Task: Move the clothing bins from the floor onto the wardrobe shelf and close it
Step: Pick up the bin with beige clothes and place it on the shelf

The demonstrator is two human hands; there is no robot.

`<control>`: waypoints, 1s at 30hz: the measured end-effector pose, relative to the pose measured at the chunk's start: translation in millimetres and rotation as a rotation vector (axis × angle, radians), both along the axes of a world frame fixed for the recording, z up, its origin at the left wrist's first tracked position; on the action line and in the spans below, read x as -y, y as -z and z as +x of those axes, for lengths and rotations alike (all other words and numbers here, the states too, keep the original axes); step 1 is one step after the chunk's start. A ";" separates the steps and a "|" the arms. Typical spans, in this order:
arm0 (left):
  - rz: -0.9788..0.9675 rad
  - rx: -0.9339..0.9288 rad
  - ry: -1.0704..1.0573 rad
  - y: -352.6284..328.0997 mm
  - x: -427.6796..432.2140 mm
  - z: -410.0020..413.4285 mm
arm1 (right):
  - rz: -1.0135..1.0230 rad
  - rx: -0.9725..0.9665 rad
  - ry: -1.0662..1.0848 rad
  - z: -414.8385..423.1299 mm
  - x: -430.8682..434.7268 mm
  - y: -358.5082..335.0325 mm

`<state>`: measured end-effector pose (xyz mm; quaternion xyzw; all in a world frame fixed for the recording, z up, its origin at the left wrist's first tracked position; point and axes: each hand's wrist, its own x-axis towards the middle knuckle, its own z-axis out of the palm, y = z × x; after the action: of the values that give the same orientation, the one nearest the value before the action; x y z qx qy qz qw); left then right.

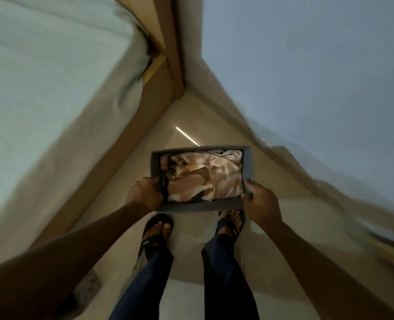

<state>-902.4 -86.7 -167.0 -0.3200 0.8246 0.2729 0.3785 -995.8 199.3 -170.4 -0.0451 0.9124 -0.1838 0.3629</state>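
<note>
Both hands, left [145, 195] and right [259, 199], grip grey bin [200, 206] holding seemingly folded brown-patterned cloth [203, 176]

The bin [200, 207] is plain dark grey on every wall. The clothing [203, 179] in it is blotched in cream, tan and dark brown (much like a desert camouflage print, though the blur makes the pattern hard to read). The mattress [41, 77] is a pale greenish white and the bed frame [113, 144] is light brown. The wall [306, 65] is pale blue-grey and the floor [186, 135] is beige. The sandals [148, 243] are black and the trousers [145, 285] are dark navy.
</note>
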 end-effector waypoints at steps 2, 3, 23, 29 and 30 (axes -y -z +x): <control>0.037 -0.040 0.024 -42.4 -5.7 -3.1 | -0.010 -0.010 0.078 16.7 -11.8 -43.3; 0.052 -0.062 0.026 -59.8 -8.8 -4.0 | -0.005 -0.017 0.104 25.7 -16.0 -61.3; 0.161 -0.140 0.914 -439.9 -125.4 71.6 | 0.059 -0.093 0.826 356.3 -101.6 -440.9; 0.202 -0.325 1.055 -485.4 -229.4 92.8 | 0.058 -0.214 1.096 428.7 -153.0 -472.7; 0.197 -0.360 1.057 -490.5 -247.2 96.7 | 0.050 -0.236 1.143 437.8 -162.8 -475.9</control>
<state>-805.6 160.5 323.5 0.2245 0.8949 0.1721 0.3453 -557.9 362.1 305.5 0.4427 0.8303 -0.3225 0.1028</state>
